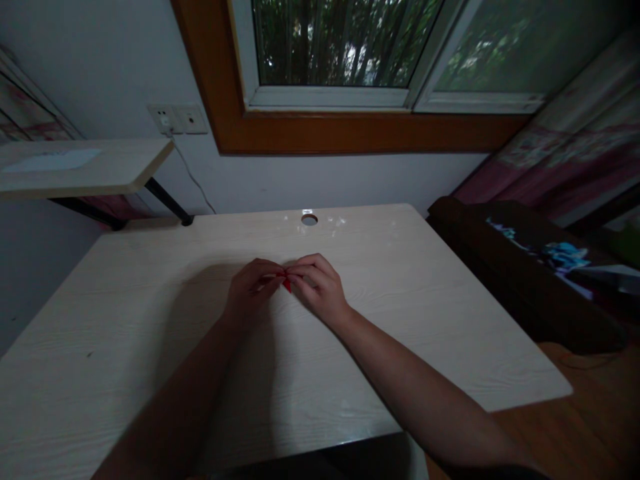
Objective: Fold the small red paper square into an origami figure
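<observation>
Both hands meet over the middle of a pale wood-grain table (350, 373). Between their fingertips is a small red piece (287, 284), thin and pointed at its lower end, like folded paper or ribbon; I cannot tell which. My left hand (253, 287) pinches it from the left with thumb and fingers. From the right, my right hand (320, 283) pinches it too, its fingers curled close to the left fingertips. Most of the red piece is hidden behind the fingers.
A round cable hole (309, 219) lies near the table's back edge. At the left, a raised shelf (90, 170) on black legs holds a paper sheet (55, 161). A wall socket (177, 120) has a cord plugged in. A dark brown couch (520, 280) stands right of the table.
</observation>
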The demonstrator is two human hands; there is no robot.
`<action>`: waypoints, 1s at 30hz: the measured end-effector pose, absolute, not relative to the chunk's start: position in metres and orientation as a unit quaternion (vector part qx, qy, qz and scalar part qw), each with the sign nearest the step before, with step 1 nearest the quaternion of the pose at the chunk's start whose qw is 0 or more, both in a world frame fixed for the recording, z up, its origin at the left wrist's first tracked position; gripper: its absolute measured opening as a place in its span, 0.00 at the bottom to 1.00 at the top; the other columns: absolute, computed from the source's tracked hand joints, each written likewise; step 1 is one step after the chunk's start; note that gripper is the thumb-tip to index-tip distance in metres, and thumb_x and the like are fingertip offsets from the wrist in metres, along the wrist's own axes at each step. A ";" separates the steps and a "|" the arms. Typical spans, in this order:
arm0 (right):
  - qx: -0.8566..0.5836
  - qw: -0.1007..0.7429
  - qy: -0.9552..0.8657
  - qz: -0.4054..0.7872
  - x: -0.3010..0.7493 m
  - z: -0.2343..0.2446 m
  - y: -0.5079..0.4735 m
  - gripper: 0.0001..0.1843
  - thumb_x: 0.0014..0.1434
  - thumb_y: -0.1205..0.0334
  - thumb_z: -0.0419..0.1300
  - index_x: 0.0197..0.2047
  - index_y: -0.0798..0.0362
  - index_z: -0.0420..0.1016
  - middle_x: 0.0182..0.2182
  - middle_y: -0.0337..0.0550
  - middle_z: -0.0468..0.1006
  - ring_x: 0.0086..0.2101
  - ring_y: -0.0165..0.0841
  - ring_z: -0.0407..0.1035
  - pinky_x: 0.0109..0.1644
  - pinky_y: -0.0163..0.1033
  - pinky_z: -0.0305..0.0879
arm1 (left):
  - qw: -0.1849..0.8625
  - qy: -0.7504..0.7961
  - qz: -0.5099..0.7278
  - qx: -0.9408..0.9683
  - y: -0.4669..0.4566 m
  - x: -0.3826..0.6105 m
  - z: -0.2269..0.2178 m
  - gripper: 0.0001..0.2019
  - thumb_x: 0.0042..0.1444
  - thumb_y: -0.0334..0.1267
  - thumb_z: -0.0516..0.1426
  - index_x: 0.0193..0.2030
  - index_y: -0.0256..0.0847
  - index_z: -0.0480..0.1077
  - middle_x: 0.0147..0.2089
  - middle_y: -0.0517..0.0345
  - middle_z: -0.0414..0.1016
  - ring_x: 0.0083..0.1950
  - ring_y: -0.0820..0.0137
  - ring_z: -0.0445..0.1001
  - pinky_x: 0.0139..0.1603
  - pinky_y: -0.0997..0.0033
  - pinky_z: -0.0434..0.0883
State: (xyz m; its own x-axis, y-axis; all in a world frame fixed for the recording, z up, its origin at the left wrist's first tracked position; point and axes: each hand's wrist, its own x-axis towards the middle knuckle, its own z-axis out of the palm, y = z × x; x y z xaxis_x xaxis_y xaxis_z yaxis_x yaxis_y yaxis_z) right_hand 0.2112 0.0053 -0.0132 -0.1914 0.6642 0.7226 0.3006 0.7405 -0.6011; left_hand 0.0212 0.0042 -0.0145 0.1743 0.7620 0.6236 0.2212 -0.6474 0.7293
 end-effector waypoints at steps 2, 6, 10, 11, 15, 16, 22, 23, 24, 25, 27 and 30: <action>-0.319 0.549 -0.754 0.165 0.211 -0.013 0.005 0.08 0.63 0.65 0.62 0.45 0.46 0.79 0.40 0.45 0.77 0.42 0.35 0.72 0.46 0.44 0.73 | 0.239 0.345 0.546 0.726 0.004 0.022 -0.014 0.05 0.59 0.35 0.62 0.42 0.42 0.76 0.40 0.53 0.77 0.40 0.70 0.77 0.38 0.72 0.77; -0.328 0.549 -0.748 0.176 0.211 -0.013 0.006 0.09 0.63 0.64 0.62 0.46 0.46 0.77 0.41 0.45 0.76 0.43 0.36 0.72 0.47 0.44 0.72 | 0.238 0.365 0.550 0.713 0.004 0.023 -0.014 0.04 0.60 0.36 0.61 0.40 0.42 0.76 0.39 0.53 0.77 0.40 0.70 0.76 0.38 0.72 0.76; -0.343 0.547 -0.742 0.182 0.211 -0.011 0.007 0.08 0.62 0.63 0.63 0.46 0.47 0.76 0.40 0.45 0.76 0.42 0.36 0.72 0.46 0.45 0.72 | 0.267 0.374 0.555 0.693 0.005 0.022 -0.017 0.05 0.61 0.37 0.60 0.41 0.41 0.75 0.39 0.53 0.77 0.40 0.70 0.76 0.40 0.72 0.76; -0.344 0.547 -0.740 0.184 0.211 -0.010 0.007 0.08 0.62 0.62 0.63 0.46 0.47 0.76 0.40 0.44 0.76 0.42 0.36 0.71 0.45 0.44 0.72 | 0.275 0.375 0.557 0.688 0.005 0.021 -0.018 0.05 0.61 0.37 0.59 0.42 0.41 0.75 0.40 0.53 0.77 0.40 0.70 0.76 0.40 0.71 0.76; -0.346 0.553 -0.733 0.194 0.211 -0.010 0.007 0.09 0.61 0.62 0.64 0.46 0.47 0.75 0.39 0.44 0.75 0.39 0.35 0.71 0.42 0.42 0.72 | 0.292 0.379 0.561 0.675 0.003 0.023 -0.016 0.05 0.61 0.37 0.59 0.42 0.40 0.74 0.40 0.52 0.76 0.41 0.70 0.77 0.41 0.71 0.76; -0.347 0.554 -0.731 0.196 0.211 -0.010 0.007 0.09 0.61 0.63 0.64 0.46 0.47 0.75 0.40 0.44 0.75 0.39 0.34 0.71 0.41 0.42 0.71 | 0.297 0.381 0.562 0.672 0.003 0.023 -0.015 0.05 0.61 0.37 0.59 0.42 0.40 0.74 0.41 0.52 0.76 0.40 0.70 0.77 0.41 0.71 0.76; -0.351 0.554 -0.727 0.203 0.210 -0.010 0.007 0.07 0.63 0.64 0.62 0.46 0.48 0.74 0.38 0.44 0.75 0.38 0.34 0.70 0.41 0.40 0.70 | 0.321 0.400 0.569 0.643 0.003 0.025 -0.015 0.07 0.62 0.39 0.59 0.42 0.40 0.74 0.41 0.52 0.76 0.41 0.69 0.77 0.42 0.71 0.77; -0.352 0.555 -0.726 0.202 0.210 -0.011 0.007 0.07 0.63 0.64 0.61 0.46 0.49 0.74 0.38 0.44 0.75 0.38 0.34 0.70 0.41 0.40 0.70 | 0.323 0.402 0.570 0.639 0.004 0.025 -0.015 0.07 0.62 0.40 0.59 0.42 0.39 0.74 0.42 0.52 0.76 0.41 0.69 0.77 0.42 0.71 0.77; -0.351 0.556 -0.725 0.201 0.210 -0.011 0.007 0.07 0.63 0.64 0.61 0.46 0.49 0.74 0.38 0.44 0.75 0.38 0.34 0.70 0.41 0.40 0.70 | 0.326 0.405 0.571 0.636 0.004 0.025 -0.016 0.07 0.61 0.40 0.59 0.42 0.39 0.74 0.42 0.52 0.77 0.41 0.70 0.77 0.42 0.71 0.77; -0.351 0.559 -0.724 0.201 0.211 -0.012 0.007 0.07 0.64 0.64 0.60 0.46 0.48 0.73 0.39 0.44 0.75 0.39 0.34 0.70 0.41 0.41 0.70 | 0.329 0.406 0.573 0.632 0.004 0.025 -0.016 0.07 0.62 0.40 0.59 0.42 0.39 0.74 0.41 0.52 0.77 0.41 0.70 0.77 0.42 0.71 0.77; -0.346 0.564 -0.723 0.199 0.211 -0.013 0.008 0.07 0.64 0.65 0.59 0.46 0.48 0.73 0.40 0.45 0.75 0.40 0.35 0.71 0.43 0.42 0.71 | 0.333 0.407 0.578 0.624 0.005 0.025 -0.016 0.07 0.62 0.40 0.59 0.42 0.39 0.74 0.41 0.52 0.77 0.40 0.71 0.77 0.41 0.72 0.77; -0.338 0.564 -0.728 0.194 0.211 -0.014 0.008 0.08 0.65 0.67 0.57 0.46 0.47 0.73 0.41 0.45 0.75 0.43 0.36 0.71 0.47 0.45 0.71 | 0.330 0.412 0.582 0.618 0.005 0.026 -0.018 0.08 0.61 0.41 0.59 0.42 0.39 0.74 0.40 0.52 0.77 0.39 0.71 0.77 0.41 0.71 0.78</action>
State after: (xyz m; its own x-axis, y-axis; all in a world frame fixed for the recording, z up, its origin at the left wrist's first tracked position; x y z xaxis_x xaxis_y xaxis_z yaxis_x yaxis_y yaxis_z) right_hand 0.2111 0.0085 -0.0138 -0.1354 0.7105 0.6905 0.2737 0.6966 -0.6632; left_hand 0.0260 0.0054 -0.0175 -0.0173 0.8937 0.4484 0.1255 -0.4430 0.8877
